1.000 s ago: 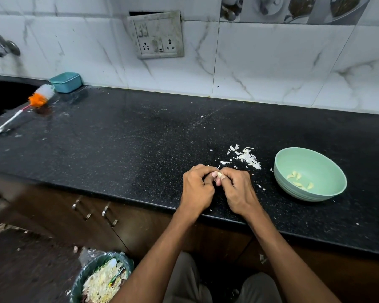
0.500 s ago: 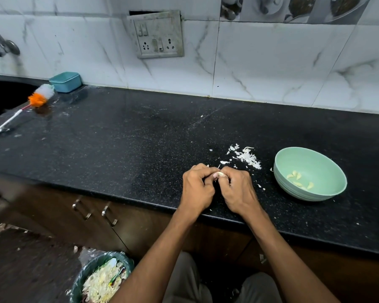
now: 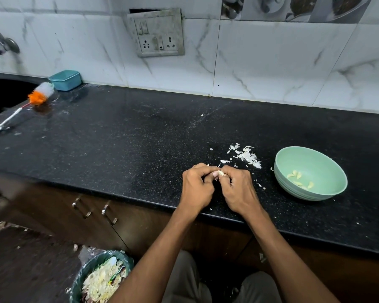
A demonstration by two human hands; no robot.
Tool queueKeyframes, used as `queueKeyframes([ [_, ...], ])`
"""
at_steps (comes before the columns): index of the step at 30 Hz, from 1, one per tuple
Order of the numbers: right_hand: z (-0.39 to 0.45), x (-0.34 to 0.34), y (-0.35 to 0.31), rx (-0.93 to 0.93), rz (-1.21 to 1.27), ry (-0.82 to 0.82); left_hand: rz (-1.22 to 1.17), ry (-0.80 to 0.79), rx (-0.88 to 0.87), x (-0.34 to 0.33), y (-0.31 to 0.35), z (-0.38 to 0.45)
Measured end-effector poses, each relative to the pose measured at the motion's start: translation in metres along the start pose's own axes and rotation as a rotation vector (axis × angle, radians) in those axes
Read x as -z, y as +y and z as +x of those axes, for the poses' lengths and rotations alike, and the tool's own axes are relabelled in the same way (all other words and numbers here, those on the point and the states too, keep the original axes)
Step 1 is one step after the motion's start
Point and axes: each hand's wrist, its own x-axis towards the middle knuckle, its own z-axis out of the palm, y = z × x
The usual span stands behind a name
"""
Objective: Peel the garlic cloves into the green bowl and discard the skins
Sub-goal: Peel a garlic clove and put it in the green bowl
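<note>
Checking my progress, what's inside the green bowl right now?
The green bowl holds a few peeled garlic cloves lying loose on its bottom. The near wall hides part of the floor, so any cloves there can't be seen.

A teal box [image 3: 65,80] sits beside a brush [image 3: 32,101] (orange-collared) near the sink [image 3: 2,92].

A single wide-angle view is given from the head, aimed forward and down across the counter [image 3: 118,138] toward the tiled wall [image 3: 271,62]. The counter's front edge is seen close, and the floor is caught below it.
</note>
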Motion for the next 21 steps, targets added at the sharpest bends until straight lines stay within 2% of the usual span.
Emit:
queueKeyframes([
  [14, 0.001, 0.0008, 0.0008, -0.048, 0.139, -0.022, -0.006, -0.103, -0.015, 0.0054, 0.0078, -0.0021],
  [21, 0.0008, 0.0036, -0.0046, -0.049, 0.18, -0.023, -0.112, -0.085, 0.065, 0.0071, 0.0043, 0.0006],
])
